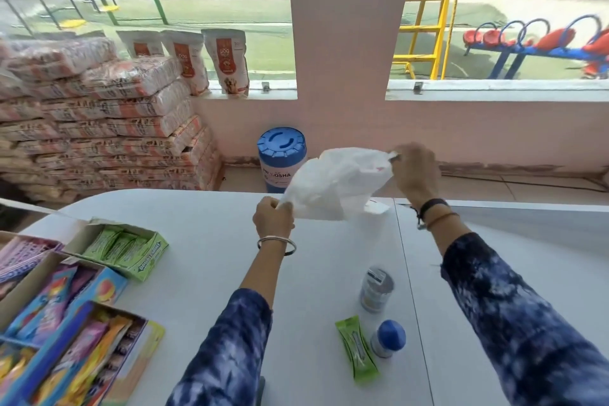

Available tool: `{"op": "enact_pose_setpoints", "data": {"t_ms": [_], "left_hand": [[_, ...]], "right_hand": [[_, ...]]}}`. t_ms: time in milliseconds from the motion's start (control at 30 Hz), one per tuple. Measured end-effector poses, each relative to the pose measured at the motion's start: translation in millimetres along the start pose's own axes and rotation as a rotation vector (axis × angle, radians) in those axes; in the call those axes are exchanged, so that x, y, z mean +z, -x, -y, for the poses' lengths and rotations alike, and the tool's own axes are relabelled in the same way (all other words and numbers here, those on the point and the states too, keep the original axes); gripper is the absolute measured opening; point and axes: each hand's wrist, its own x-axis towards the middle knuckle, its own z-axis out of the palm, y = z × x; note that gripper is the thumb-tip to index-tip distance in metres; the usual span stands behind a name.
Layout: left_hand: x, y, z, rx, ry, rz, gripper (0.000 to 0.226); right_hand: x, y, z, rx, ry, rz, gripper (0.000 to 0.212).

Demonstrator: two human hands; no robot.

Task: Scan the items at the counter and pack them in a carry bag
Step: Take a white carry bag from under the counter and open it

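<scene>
I see the carry bag [333,184], thin white plastic, crumpled and slightly puffed, with a small red mark near its upper right corner, held up off the white counter [204,267] between both hands. My left hand [273,217] is clenched on the bag's lower left edge; my right hand [416,171], higher and farther out, pinches the upper right corner, so the bag hangs on a slant between them. Nearer me than the right hand, three items sit on the counter: a small grey tin [376,289] standing upright, a green sachet [356,349] lying flat, and a blue-capped bottle [388,338] just beside the sachet. Below the bag the counter is bare out to its rounded far edge. A seam runs through the counter under my right wrist. Well to the left of my left hand, open display boxes [56,313] of sachets crowd the counter's left edge.
</scene>
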Motion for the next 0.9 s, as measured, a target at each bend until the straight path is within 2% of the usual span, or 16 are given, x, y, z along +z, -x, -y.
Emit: {"op": "enact_pose_setpoints", "data": {"t_ms": [33,100,167,233,300,367,400,433,500,567,600,667,767,833,900], "left_hand": [[-7.5,-4.1,5.6,-0.016,0.015,-0.046,0.003],[-13.0,-3.5,11.6,0.04,-0.053,-0.08,0.012],[-6.0,5.0,14.1,0.245,-0.241,-0.093,0.039],[4.8,17.3,11.2,0.567,-0.499,-0.138,0.054],[18.0,24.5,5.7,0.898,-0.644,-0.149,0.042],[26.7,28.8,-1.0,1.052,-0.647,-0.052,0.018],[29.6,30.1,-3.7,1.023,-0.585,0.042,0.01],[31.0,30.7,-6.2,0.925,-0.495,0.131,0.005],[31.1,29.1,-10.9,0.668,-0.336,0.259,0.007],[27.9,29.0,-19.8,0.354,-0.056,0.433,0.011],[25.7,29.2,-23.8,0.197,0.114,0.511,0.012],[19.3,23.2,-29.3,-0.017,0.338,0.599,0.012],[4.2,9.9,-29.4,-0.077,0.302,0.77,0.014],[-2.9,8.1,-28.4,-0.022,0.156,0.849,0.011],[-2.9,12.3,-26.5,-0.013,0.1,0.857,0.009]], "right_hand": [[-12.0,-10.5,-4.6,0.029,0.025,-0.105,0.026],[-25.4,-23.6,-7.8,0.014,0.051,-0.152,0.025],[-24.0,-24.0,-1.7,-0.074,0.068,-0.095,0.021],[-13.6,-17.7,7.0,-0.126,0.067,-0.063,0.021],[-1.3,-11.7,11.7,-0.143,0.069,-0.042,0.022],[6.8,-8.7,13.8,-0.139,0.095,-0.04,0.022],[8.9,-8.5,13.6,-0.121,0.095,-0.042,0.023],[9.4,-7.8,13.2,-0.097,0.083,-0.05,0.022],[9.3,0.2,12.7,-0.108,0.05,-0.101,0.024],[13.8,16.9,12.0,-0.292,0.005,-0.146,0.027],[18.5,28.3,9.8,-0.416,0.001,-0.112,0.025],[30.0,45.9,-1.8,-0.541,0.099,0.122,0.027],[39.0,43.4,-39.5,-0.399,0.472,0.469,0.061],[36.5,33.5,-62.5,-0.301,0.573,0.553,0.07],[32.2,33.0,-72.5,-0.321,0.526,0.565,0.067]]}}
